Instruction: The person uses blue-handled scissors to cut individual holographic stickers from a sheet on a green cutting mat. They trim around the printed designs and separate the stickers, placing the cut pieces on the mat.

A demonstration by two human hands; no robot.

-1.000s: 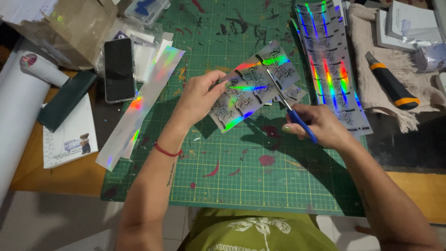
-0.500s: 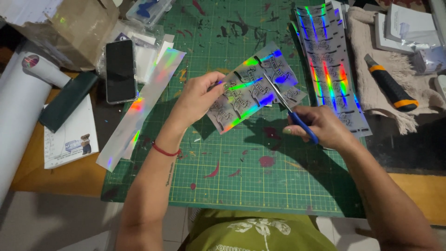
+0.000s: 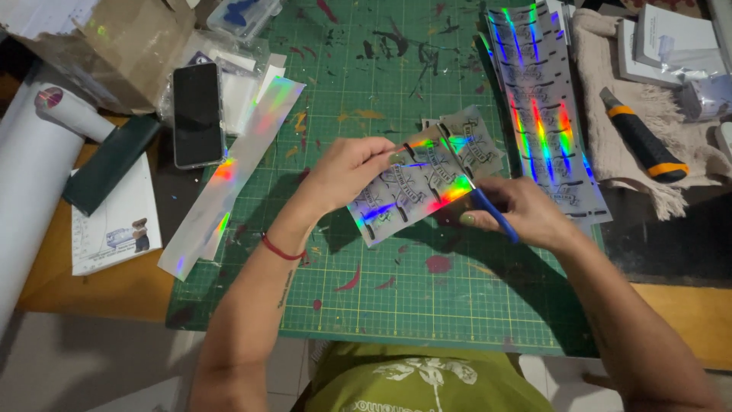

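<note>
Over the green cutting mat (image 3: 396,305): holographic sticker sheet (image 3: 423,187) mid-cut.
Left hand (image 3: 347,172) pinches the sheet; right hand (image 3: 522,214) grips blue-handled scissors (image 3: 488,207), blades partway through, uncut strip left.

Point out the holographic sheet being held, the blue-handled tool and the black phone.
holographic sheet (image 3: 415,191), head view, on the sheet's printed middle.
blue-handled tool (image 3: 497,217), head view, on the blue handle under the right hand's fingers.
black phone (image 3: 197,114), head view, on the dark screen.
</note>
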